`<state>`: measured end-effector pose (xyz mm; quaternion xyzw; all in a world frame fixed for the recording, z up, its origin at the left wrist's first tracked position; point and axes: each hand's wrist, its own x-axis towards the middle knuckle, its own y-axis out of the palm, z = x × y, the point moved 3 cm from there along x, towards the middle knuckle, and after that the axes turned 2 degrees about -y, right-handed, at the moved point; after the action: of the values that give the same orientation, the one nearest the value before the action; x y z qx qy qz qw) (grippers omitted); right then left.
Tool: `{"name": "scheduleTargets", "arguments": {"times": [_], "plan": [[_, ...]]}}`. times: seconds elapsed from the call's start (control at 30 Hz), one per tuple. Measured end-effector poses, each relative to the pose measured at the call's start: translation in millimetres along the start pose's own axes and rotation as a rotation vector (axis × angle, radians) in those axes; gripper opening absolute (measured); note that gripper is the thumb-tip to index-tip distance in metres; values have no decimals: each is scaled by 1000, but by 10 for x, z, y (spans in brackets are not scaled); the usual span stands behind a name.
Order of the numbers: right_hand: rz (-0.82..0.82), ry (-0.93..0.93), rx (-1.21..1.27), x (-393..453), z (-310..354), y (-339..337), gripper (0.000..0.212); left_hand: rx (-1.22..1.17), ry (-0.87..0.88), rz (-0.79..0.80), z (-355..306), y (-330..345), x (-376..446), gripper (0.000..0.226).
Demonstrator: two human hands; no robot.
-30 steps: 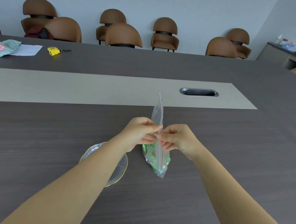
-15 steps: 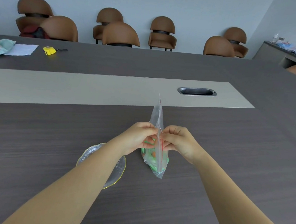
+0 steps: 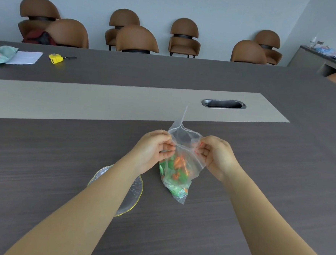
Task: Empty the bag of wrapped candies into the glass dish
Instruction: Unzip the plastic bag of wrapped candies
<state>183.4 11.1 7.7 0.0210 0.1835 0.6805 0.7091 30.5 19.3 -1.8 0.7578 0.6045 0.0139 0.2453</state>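
The person holds a clear zip bag (image 3: 182, 160) upright above the dark desk (image 3: 258, 193). The left hand (image 3: 153, 150) pinches one lip of its mouth and the right hand (image 3: 215, 152) pinches the other. The two hands are apart, each clamped on plastic. The green and orange wrapped candies (image 3: 177, 171) sit bunched in the lower half of the bag. The glass dish (image 3: 134, 192) lies on the desk to the near left of the bag, partly hidden under the left forearm, and looks empty.

The dish is off to the side and half covered, so if the bag is tipped where it is, candies would likely spill onto the desk. The thin plastic could also slip from a pinch and drop the bag.

Half a second earlier the hands were touching and the bag's mouth was a flat closed strip. Now the hands have drawn apart and the mouth gapes open.
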Motion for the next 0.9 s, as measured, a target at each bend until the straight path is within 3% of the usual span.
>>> {"name": "scheduleTargets", "arguments": {"times": [0.17,0.37,0.57,0.8,0.9], "plan": [[-150,6,106,52,125,-121,29,-49,65,-119,-143,-137,-19,30],[-231,-93,190,87,313,-131,30,-176,99,-91,-318,-166,-77,31],[-114,-84,-31,91,163,-12,20,-128,61,-145,-244,-49,-93,28],[-30,-100,-280,-178,-287,-70,33,-145,46,-131,-118,119,-69,25],[-95,-146,-300,-205,-412,-41,11,-127,15,-45,-90,72,-73,21]]}}
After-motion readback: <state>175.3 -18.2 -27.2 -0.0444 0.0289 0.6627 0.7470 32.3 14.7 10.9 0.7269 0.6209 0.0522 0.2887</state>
